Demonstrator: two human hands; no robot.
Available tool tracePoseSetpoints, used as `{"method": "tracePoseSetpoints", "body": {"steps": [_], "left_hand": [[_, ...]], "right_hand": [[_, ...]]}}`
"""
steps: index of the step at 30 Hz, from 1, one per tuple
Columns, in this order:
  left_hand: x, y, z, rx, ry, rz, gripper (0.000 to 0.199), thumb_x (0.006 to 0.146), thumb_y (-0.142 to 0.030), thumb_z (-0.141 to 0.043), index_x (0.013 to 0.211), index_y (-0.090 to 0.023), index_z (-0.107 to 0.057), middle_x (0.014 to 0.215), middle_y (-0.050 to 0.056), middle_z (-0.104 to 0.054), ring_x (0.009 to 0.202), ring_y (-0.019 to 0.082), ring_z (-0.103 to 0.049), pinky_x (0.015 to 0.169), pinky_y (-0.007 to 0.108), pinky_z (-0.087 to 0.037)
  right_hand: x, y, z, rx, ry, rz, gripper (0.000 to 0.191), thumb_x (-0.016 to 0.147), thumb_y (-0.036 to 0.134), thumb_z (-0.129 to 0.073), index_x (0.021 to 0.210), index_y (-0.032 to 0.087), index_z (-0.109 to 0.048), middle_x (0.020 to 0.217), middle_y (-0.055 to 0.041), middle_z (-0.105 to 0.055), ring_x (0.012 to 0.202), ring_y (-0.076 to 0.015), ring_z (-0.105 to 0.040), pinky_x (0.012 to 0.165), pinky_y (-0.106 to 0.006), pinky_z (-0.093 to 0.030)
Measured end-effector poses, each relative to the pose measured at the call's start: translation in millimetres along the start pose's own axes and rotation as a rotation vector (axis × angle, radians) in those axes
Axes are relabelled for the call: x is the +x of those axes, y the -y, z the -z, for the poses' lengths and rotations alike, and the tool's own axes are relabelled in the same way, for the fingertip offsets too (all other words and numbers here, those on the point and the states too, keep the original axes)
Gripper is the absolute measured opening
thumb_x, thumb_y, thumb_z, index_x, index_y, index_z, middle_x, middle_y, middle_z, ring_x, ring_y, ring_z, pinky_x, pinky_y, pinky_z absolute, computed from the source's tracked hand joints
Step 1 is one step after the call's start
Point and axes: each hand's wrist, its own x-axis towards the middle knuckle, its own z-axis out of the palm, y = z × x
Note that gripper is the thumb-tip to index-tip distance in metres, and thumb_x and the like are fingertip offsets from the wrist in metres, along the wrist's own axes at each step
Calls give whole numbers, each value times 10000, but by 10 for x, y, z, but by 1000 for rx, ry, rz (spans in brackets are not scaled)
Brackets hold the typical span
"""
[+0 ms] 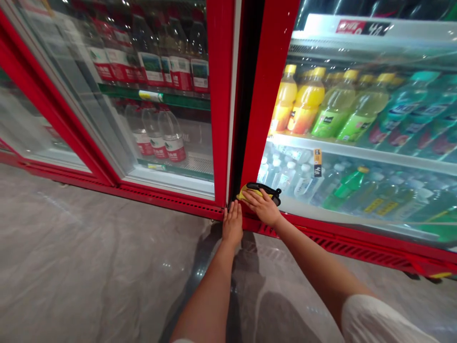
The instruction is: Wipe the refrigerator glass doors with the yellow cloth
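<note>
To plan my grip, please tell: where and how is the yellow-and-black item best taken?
Probably by its black part, from the right end: there it juts past the right hand, whose fingers cover some of the yellow part.

At one o'clock the red frame [272,71] looks like glossy painted metal; at two, shiny plastic bottles [307,102]; at eight, polished grey floor [107,267]; toward four, seemingly matt yellow cloth [244,189].
</note>
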Motion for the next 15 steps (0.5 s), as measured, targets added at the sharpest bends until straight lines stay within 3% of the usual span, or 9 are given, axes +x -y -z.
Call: {"method": "tracePoseSetpoints", "body": {"steps": [6, 10, 15], "left_hand": [[-43, -3, -38, 21, 15, 7, 835, 780, 71, -389, 1595, -88, -301, 1658, 198, -330, 1566, 269, -257, 1270, 532, -266], [-31, -47, -90, 18, 22, -25, 880, 762, 75, -397, 1611, -118, -269, 1664, 182, -324, 1562, 257, -272, 1266, 524, -282], [-13, -118, -159, 22, 18, -60, 877, 749, 74, -399, 1601, -101, -286, 1671, 177, -312, 1566, 246, -263, 1271, 490, -277]], "right_hand": [[-260, 218, -396, -13, 24, -5, 475, 970, 151, -499, 1428, 232, -598, 1618, -28, -455, 1459, -215, -458, 1271, -469, -280], [-667, 67, -429, -28, 10, -16, 489, 964, 164, -513, 1438, 255, -592, 1620, -22, -453, 1455, -209, -462, 1287, -455, -240], [-1356, -207, -353, -62, -14, -125, 519, 999, 183, -455, 1505, 279, -518, 1637, 0, -425, 1468, -201, -434, 1321, -466, -73]]}}
